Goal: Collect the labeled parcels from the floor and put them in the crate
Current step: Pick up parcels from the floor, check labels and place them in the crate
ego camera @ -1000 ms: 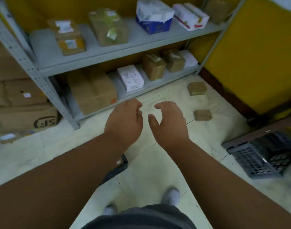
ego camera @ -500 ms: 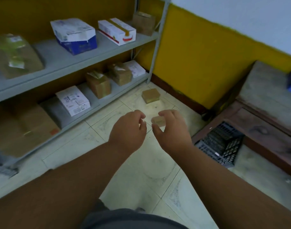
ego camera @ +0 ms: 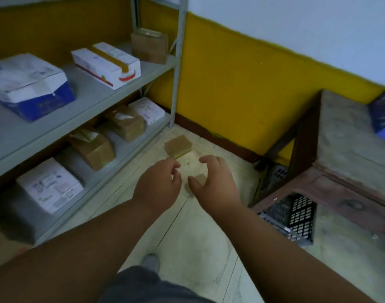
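Observation:
Two small brown parcels lie on the pale tiled floor. The far parcel (ego camera: 178, 146) sits near the shelf post. The near parcel (ego camera: 200, 179) is mostly hidden behind my right hand (ego camera: 213, 182), whose fingers are spread and loosely curved above it, holding nothing. My left hand (ego camera: 158, 185) hovers beside it with relaxed, slightly curled fingers, also empty. A dark perforated plastic crate (ego camera: 296, 217) lies on the floor at the right, partly under a wooden bench.
A grey metal shelf (ego camera: 121, 88) at the left carries white and brown boxes on two levels. A yellow wall runs behind. A wooden bench (ego camera: 349, 162) stands at the right above the crate. My shoe (ego camera: 151, 260) shows on the floor below.
The view has swung right and closer to the floor parcels. Both hands have spread apart and reached forward over the near parcel; the crate now shows under the bench.

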`<state>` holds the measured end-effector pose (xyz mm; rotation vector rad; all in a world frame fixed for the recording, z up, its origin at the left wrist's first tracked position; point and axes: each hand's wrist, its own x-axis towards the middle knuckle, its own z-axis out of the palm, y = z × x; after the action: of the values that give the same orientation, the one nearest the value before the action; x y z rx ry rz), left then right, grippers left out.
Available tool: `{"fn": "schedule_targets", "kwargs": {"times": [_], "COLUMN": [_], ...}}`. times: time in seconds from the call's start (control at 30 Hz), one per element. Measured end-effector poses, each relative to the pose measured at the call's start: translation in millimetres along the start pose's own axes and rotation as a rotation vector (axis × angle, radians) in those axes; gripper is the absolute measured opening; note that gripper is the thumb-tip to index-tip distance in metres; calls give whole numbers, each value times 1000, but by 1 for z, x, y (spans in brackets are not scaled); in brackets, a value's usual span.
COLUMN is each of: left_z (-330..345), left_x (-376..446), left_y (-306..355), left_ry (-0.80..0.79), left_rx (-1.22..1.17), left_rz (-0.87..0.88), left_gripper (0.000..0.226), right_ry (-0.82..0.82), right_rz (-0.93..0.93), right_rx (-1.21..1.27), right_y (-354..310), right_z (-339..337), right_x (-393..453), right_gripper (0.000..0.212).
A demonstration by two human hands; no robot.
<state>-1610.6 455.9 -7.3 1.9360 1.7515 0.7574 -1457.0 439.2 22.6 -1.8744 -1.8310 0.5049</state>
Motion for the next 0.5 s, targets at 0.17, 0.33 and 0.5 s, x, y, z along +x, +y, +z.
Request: {"fn": "schedule_targets", "kwargs": {"times": [0.17,0.33,0.5], "left_z": [7,54,130], "left_x": [102,164,251], "left_y": [-7,-21,-54], "left_ry": [-65,-149,-124], "left_rx": [8,-34,-98], "left_rz": [33,-27,-179], "left_gripper": [20,13,20], "right_ry": [65,47,-36], "right_rz": [139,213,284], "right_rx": [45,83,136], "right_y": [11,45,102], "right_z": [1,28,92], "right_x": [76,146,252], "right_gripper": [50,49,52]}}
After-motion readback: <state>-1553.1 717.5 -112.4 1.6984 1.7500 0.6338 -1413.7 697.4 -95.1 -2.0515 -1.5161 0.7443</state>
